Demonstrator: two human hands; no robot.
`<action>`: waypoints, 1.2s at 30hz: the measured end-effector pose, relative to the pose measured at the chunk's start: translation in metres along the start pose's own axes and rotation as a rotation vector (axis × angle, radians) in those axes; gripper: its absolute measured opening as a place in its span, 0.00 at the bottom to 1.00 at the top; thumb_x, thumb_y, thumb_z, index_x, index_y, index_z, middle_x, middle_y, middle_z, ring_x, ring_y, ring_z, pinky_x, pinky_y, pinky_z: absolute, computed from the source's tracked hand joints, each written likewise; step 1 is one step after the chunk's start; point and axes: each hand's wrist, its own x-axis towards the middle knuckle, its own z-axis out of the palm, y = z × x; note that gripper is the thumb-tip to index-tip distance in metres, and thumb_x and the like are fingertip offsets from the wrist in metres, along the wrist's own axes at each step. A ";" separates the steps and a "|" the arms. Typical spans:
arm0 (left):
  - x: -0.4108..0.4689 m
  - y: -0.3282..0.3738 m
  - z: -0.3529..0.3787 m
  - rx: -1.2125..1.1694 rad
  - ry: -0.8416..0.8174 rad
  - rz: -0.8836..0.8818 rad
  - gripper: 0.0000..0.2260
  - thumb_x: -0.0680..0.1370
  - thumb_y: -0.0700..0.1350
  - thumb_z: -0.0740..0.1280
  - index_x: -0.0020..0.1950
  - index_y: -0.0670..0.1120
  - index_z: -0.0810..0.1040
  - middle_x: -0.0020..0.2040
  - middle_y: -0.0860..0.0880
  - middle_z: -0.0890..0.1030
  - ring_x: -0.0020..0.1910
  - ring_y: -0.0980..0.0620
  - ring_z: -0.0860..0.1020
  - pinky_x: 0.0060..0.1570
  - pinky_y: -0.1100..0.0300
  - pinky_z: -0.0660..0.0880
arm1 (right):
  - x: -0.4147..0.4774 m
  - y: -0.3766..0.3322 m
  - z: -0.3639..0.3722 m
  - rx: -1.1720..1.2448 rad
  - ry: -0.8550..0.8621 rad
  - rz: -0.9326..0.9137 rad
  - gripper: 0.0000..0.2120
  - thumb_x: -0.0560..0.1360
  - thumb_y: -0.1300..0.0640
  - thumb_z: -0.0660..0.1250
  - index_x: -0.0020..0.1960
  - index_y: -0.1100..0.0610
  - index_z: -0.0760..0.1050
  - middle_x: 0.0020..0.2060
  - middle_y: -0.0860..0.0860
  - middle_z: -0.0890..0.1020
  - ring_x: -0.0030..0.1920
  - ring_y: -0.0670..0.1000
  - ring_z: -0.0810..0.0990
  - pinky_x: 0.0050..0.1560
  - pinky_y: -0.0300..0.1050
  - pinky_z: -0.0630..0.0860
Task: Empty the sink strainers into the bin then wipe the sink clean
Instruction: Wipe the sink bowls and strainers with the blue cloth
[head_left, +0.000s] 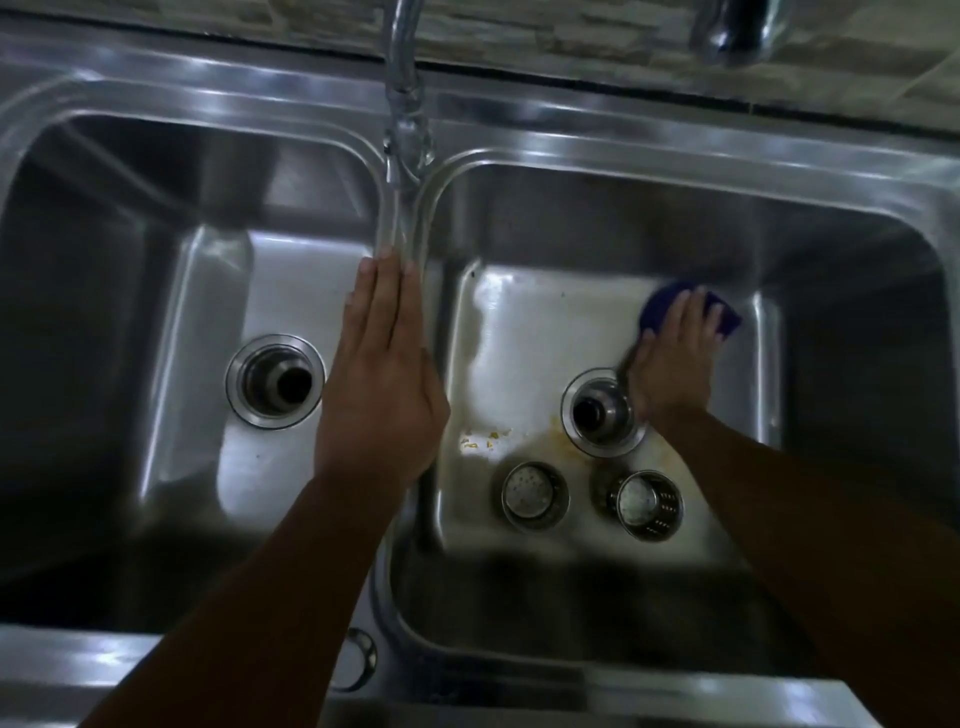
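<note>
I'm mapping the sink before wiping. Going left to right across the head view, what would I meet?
left drain → left hand → yellow scraps → left strainer → right strainer

**Just two bare arms in shot**

The person is going bare all the way here. The left hand (382, 374) and right hand (675, 358) are both showing uncovered, and the left forearm (270, 597) and right forearm (810, 545) are running bare to the frame's bottom edge. Short fingernails are showing on the left hand. The right hand is looking blurry, so finer detail is getting lost.
</note>
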 end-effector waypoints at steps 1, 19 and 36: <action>0.000 0.000 0.000 0.005 0.001 0.001 0.27 0.80 0.39 0.52 0.79 0.33 0.56 0.81 0.36 0.55 0.81 0.40 0.51 0.78 0.41 0.56 | 0.002 -0.001 -0.002 0.037 -0.007 0.080 0.30 0.84 0.53 0.50 0.80 0.66 0.47 0.80 0.63 0.50 0.79 0.66 0.48 0.78 0.64 0.51; 0.000 -0.004 0.005 0.047 0.004 0.015 0.27 0.80 0.40 0.52 0.80 0.35 0.55 0.81 0.37 0.55 0.82 0.41 0.51 0.79 0.42 0.54 | -0.013 -0.060 0.017 0.136 -0.026 -0.486 0.34 0.71 0.63 0.67 0.76 0.66 0.64 0.77 0.63 0.61 0.77 0.70 0.56 0.77 0.61 0.50; -0.002 0.003 -0.001 0.180 -0.041 0.019 0.28 0.81 0.43 0.48 0.81 0.36 0.53 0.81 0.37 0.53 0.82 0.41 0.50 0.80 0.45 0.49 | -0.011 -0.034 -0.009 -0.018 -0.197 -0.523 0.30 0.84 0.54 0.54 0.82 0.58 0.46 0.81 0.58 0.45 0.80 0.65 0.44 0.78 0.63 0.49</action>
